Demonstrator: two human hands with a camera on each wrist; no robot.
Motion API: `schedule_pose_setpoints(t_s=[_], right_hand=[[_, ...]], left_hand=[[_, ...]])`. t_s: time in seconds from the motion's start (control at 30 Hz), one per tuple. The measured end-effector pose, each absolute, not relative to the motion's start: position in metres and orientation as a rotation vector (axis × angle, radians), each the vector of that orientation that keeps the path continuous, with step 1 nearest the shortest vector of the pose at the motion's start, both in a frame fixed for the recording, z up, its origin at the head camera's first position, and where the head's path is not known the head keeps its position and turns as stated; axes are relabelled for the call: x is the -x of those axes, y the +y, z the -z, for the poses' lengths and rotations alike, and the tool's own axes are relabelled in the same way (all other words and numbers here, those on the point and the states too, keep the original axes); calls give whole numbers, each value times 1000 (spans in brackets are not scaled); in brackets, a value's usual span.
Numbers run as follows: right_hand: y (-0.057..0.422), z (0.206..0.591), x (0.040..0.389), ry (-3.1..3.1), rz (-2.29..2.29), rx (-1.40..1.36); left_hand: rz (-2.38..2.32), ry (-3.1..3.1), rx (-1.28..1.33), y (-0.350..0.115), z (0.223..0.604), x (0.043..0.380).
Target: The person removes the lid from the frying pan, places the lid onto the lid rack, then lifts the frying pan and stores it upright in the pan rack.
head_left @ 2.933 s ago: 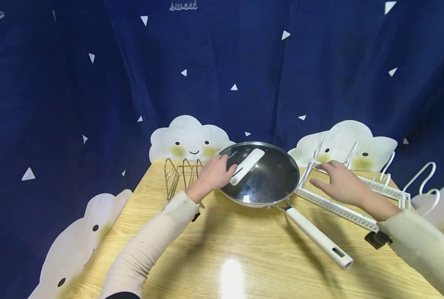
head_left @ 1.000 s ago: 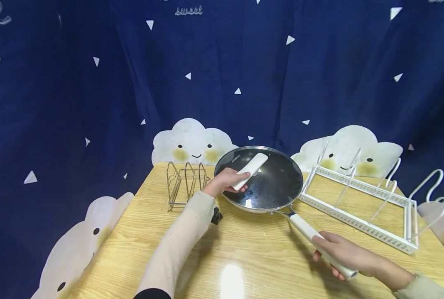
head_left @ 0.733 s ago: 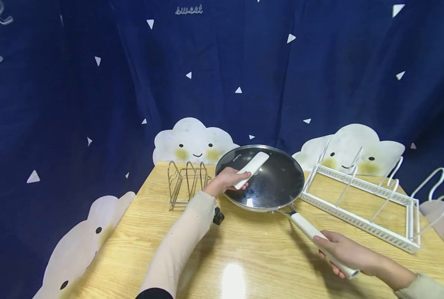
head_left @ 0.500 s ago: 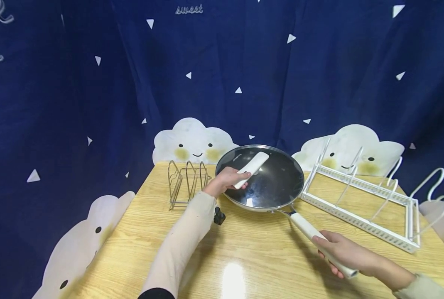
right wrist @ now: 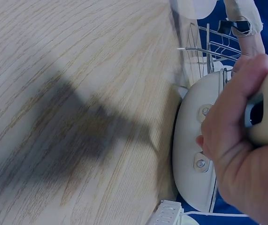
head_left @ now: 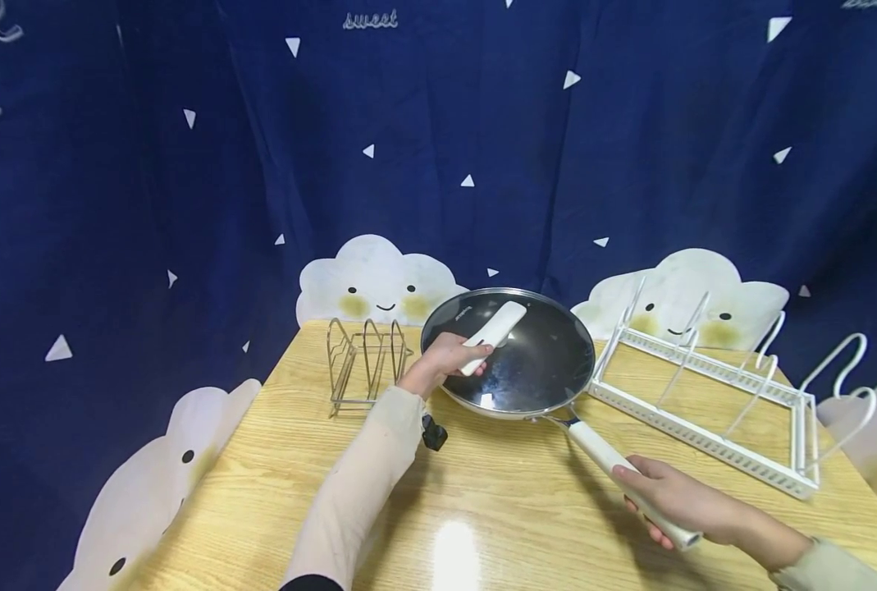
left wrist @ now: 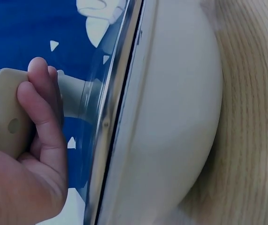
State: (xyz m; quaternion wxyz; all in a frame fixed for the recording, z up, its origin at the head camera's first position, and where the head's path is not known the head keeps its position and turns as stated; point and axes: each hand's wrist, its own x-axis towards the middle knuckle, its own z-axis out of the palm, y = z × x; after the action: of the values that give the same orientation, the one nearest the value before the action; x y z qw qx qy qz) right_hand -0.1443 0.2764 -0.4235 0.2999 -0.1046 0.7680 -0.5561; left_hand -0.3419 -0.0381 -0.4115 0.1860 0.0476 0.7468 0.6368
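Note:
A white frying pan [left wrist: 180,93] sits on the wooden table, covered by a dark-looking glass lid [head_left: 541,353] with a metal rim. My left hand [head_left: 447,355] grips the lid's long white handle [head_left: 503,322] near its closer end. In the left wrist view my fingers [left wrist: 44,117] curl round that handle, and the lid lies on the pan's rim. At the front right my right hand [head_left: 678,497] holds the pan's long white handle [head_left: 596,447], fingers wrapped beneath it. The right wrist view shows this grip from behind, with the riveted side of the pan [right wrist: 192,136] beyond.
Left of the pan stands a small wire rack [head_left: 367,369] with upright loops. On the right, a white rack [head_left: 704,435] with tall dividers lies close beside the pan. The wooden table [head_left: 379,525] ends at a blue curtain with white cloud cutouts [head_left: 379,279].
From hovering over the white rack, my right hand has come down to grip the pan's handle. My left hand has closed round the lid's handle. Over the last second both hands hold still.

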Motion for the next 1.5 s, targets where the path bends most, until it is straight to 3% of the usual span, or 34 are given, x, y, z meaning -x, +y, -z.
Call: schedule_pose_setpoints(t_s=[0.5, 1.07, 1.5], right_hand=[[279, 417, 150, 2047, 1420, 307], [278, 359, 178, 2624, 1010, 313], [261, 335, 205, 2877, 798, 381]], left_hand=[[-1906, 2086, -200, -41, 385, 327], [-2109, 2160, -291, -57, 333, 288], [-2231, 2318, -248, -74, 328, 273]])
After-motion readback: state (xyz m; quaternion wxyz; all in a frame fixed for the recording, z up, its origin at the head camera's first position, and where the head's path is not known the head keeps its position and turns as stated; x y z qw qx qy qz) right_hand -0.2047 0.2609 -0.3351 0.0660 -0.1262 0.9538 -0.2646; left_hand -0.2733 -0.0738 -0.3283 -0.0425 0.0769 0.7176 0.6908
